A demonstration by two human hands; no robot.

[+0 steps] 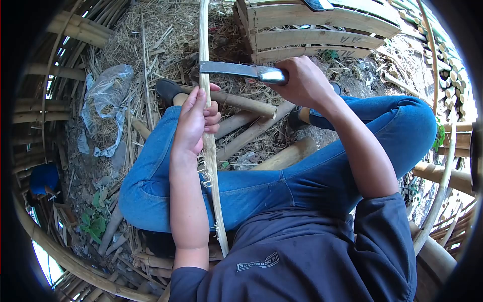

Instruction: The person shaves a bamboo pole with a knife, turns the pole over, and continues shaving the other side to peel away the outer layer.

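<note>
A long, pale split bamboo strip (211,156) runs from the top edge down past my left thigh to my side, with curled shavings hanging from its lower half. My left hand (197,118) is closed around the strip just below the blade. My right hand (304,83) grips the dark handle of a knife (229,68). The knife's flat blade points left, and its tip lies across the strip above my left hand.
A wooden slatted crate (312,38) stands ahead. Bamboo pieces (241,103) lie between my legs. Crumpled clear plastic (108,93) rests on straw at the left. Cut bamboo poles (455,75) are stacked at the right, and a curved pole (445,176) rises near my right knee.
</note>
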